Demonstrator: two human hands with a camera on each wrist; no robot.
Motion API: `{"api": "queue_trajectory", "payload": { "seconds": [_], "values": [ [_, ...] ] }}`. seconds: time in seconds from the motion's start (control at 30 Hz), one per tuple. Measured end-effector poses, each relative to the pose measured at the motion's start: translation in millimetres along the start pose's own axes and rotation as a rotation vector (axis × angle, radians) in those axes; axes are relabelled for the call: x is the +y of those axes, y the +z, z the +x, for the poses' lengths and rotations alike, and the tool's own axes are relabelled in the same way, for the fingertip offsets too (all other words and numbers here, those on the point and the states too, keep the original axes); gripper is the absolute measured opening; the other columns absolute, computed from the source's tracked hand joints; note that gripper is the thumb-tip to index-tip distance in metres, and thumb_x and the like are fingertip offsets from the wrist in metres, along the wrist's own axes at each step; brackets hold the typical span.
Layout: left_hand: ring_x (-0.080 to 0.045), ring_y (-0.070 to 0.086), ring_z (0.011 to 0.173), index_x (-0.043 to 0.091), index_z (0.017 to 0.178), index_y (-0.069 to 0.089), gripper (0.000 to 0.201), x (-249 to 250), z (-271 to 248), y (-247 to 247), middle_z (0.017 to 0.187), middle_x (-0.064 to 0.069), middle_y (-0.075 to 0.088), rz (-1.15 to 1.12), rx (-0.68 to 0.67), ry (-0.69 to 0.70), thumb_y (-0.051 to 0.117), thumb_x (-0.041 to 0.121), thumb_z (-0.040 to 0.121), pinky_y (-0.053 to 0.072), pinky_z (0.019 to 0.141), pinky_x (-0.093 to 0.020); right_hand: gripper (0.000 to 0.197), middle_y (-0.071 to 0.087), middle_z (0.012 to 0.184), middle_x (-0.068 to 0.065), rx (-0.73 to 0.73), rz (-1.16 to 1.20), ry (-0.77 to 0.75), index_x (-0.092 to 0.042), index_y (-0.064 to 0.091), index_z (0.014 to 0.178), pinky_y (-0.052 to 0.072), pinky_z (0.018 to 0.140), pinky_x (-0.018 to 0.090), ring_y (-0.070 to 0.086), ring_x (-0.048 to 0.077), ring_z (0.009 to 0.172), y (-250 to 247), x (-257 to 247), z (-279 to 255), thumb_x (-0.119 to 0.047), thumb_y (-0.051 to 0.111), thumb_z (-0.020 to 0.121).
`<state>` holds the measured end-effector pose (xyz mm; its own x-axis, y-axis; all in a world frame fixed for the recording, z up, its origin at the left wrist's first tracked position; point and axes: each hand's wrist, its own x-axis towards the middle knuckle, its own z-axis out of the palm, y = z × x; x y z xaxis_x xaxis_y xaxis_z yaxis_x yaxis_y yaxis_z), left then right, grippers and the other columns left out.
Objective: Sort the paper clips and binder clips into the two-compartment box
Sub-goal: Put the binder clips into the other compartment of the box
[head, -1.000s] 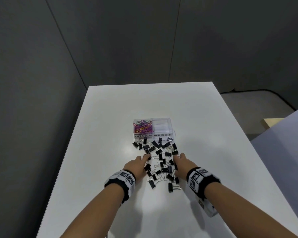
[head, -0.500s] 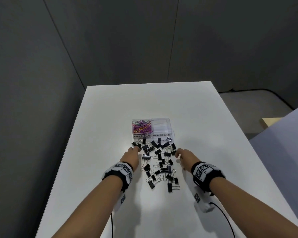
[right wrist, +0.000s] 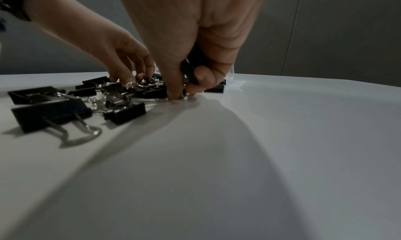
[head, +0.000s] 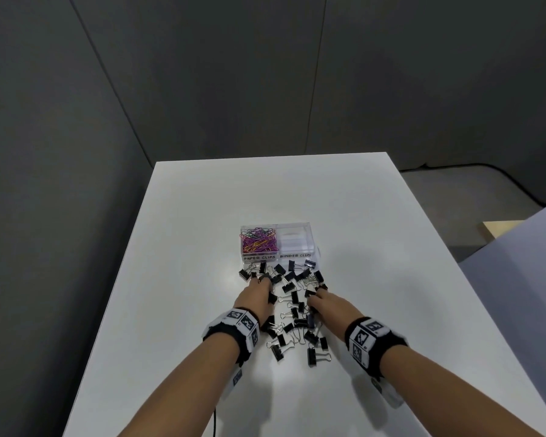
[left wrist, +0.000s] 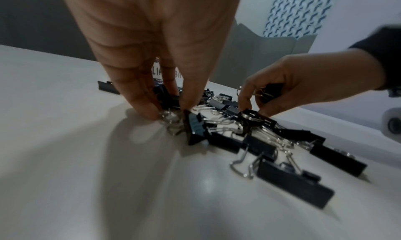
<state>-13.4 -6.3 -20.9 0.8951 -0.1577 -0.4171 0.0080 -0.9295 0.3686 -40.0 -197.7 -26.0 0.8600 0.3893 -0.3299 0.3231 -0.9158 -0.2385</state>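
**A:** Start at the hands. What are they doing?

**B:** The left hand (head: 256,296) has its fingertips (left wrist: 149,110) pressed together on the wire loops of a binder clip (left wrist: 195,129) at the far left of the heap, just short of the box. The right hand (head: 331,305) is curled round a second clip (right wrist: 192,70), tucked against the palm. Its thumb and forefinger are also down on the table, nipping at another wire handle.

**A:** And half a second ago?

**B:** Both hands were at the outer flanks of the heap, with the right hand's fingers clear of the clips. They have since come inward and closed on clips. I take that as gathering begun, the right hand collecting more than one per trip.

**A:** Has anything reached the box?

**B:** No binder clips (head: 297,310) yet. They lie scattered on the table (head: 202,216) in a strip from the front wall of the box toward the near edge, many overlapping, handles tangled. The box (head: 276,256) stands about mid-table. Its left half, marked for paper clips (head: 258,241), is full of them. Its right half, marked for binder clips, looks bare.

**A:** So half the sorting is done?

**B:** By my judgement, yes. Only the black ones remain.

**A:** What are they like to handle?

**B:** They are folded black metal bodies, wedge-shaped, with glossy silver wire handles that splay flat or stand up. The paper clips are thin coated wire in pink, purple and orange. The box is clear hard plastic, and the table is smooth matt white.
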Motion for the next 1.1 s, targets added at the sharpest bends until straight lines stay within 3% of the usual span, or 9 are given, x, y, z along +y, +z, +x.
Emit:
{"api": "queue_trajectory", "payload": {
  "seconds": [0.13, 0.27, 0.47, 0.53, 0.7, 0.77, 0.93, 1.1],
  "values": [
    [-0.029, 0.056, 0.11, 0.012, 0.128, 0.047, 0.038, -3.4, -1.1, -5.4, 0.128, -0.011, 0.048, 0.046, -0.006, 0.063, 0.05, 0.01, 0.09, 0.046, 0.091, -0.033, 0.023, 0.055, 0.114, 0.011, -0.009, 0.036, -0.014, -0.006, 0.052, 0.115, 0.046, 0.079, 0.03, 0.058, 0.026, 0.094, -7.0, 2.9, 1.0, -0.011, 0.04, 0.097],
    [-0.022, 0.056, 0.11, 0.017, 0.125, 0.054, 0.034, -11.9, -6.4, -16.6, 0.123, -0.006, 0.055, -0.027, 0.05, 0.115, 0.052, 0.015, 0.091, 0.044, 0.092, -0.026, 0.022, 0.06, 0.112, 0.009, 0.051, 0.161, 0.049, -0.007, 0.059, 0.108, 0.046, 0.081, 0.018, 0.059, 0.019, 0.091, -32.9, 8.8, 6.8, -0.014, 0.041, 0.097],
    [-0.018, 0.055, 0.118, 0.019, 0.135, 0.049, 0.04, -15.8, -15.2, -44.7, 0.132, -0.002, 0.057, -0.05, 0.147, 0.222, 0.046, 0.013, 0.096, 0.04, 0.098, -0.023, 0.023, 0.058, 0.109, 0.01, 0.284, 0.25, 0.114, -0.008, 0.06, 0.109, 0.041, 0.079, 0.023, 0.057, 0.023, 0.091, -95.3, 5.9, 49.8, -0.011, 0.041, 0.097],
    [-0.018, 0.056, 0.117, 0.02, 0.135, 0.049, 0.041, -12.4, -14.6, -52.8, 0.131, -0.001, 0.058, -0.055, 0.178, 0.266, 0.043, 0.011, 0.096, 0.04, 0.096, -0.022, 0.024, 0.056, 0.11, 0.014, 0.326, 0.248, 0.128, -0.006, 0.06, 0.109, 0.043, 0.082, 0.03, 0.057, 0.028, 0.095, -108.2, 1.4, 72.7, -0.008, 0.04, 0.096],
    [-0.018, 0.056, 0.114, 0.02, 0.132, 0.053, 0.04, -0.5, -4.5, -64.5, 0.127, -0.001, 0.059, -0.041, 0.186, 0.357, 0.043, 0.01, 0.095, 0.042, 0.094, -0.024, 0.032, 0.046, 0.132, 0.014, 0.164, 0.242, 0.099, -0.011, 0.053, 0.125, 0.042, 0.096, 0.032, 0.054, 0.028, 0.111, -106.6, -10.8, 101.5, -0.012, 0.045, 0.094],
    [-0.02, 0.056, 0.113, 0.017, 0.131, 0.053, 0.037, 7.1, 2.9, -70.2, 0.124, -0.003, 0.058, -0.004, 0.189, 0.387, 0.042, 0.012, 0.096, 0.042, 0.092, -0.025, 0.038, 0.042, 0.138, 0.011, 0.169, 0.282, 0.09, -0.014, 0.046, 0.133, 0.04, 0.099, 0.032, 0.051, 0.026, 0.119, -104.2, -8.8, 99.5, -0.015, 0.045, 0.094],
    [-0.023, 0.055, 0.114, 0.011, 0.131, 0.052, 0.038, 39.0, 29.8, -85.9, 0.127, -0.007, 0.054, 0.052, 0.157, 0.46, 0.041, 0.01, 0.096, 0.043, 0.097, -0.029, 0.029, 0.05, 0.129, 0.007, 0.315, 0.316, 0.166, -0.013, 0.053, 0.123, 0.043, 0.099, 0.035, 0.051, 0.022, 0.116, -93.1, 21.7, 76.4, -0.013, 0.043, 0.095],
    [-0.027, 0.059, 0.109, 0.015, 0.132, 0.051, 0.038, 63.8, 64.9, -92.2, 0.135, -0.003, 0.048, 0.202, 0.071, 0.455, 0.042, 0.012, 0.095, 0.049, 0.09, -0.035, 0.027, 0.054, 0.123, 0.004, 0.218, 0.244, 0.244, -0.015, 0.056, 0.118, 0.045, 0.092, 0.03, 0.052, 0.019, 0.111, -61.6, 49.0, 43.7, -0.014, 0.042, 0.095]
  ]
}}
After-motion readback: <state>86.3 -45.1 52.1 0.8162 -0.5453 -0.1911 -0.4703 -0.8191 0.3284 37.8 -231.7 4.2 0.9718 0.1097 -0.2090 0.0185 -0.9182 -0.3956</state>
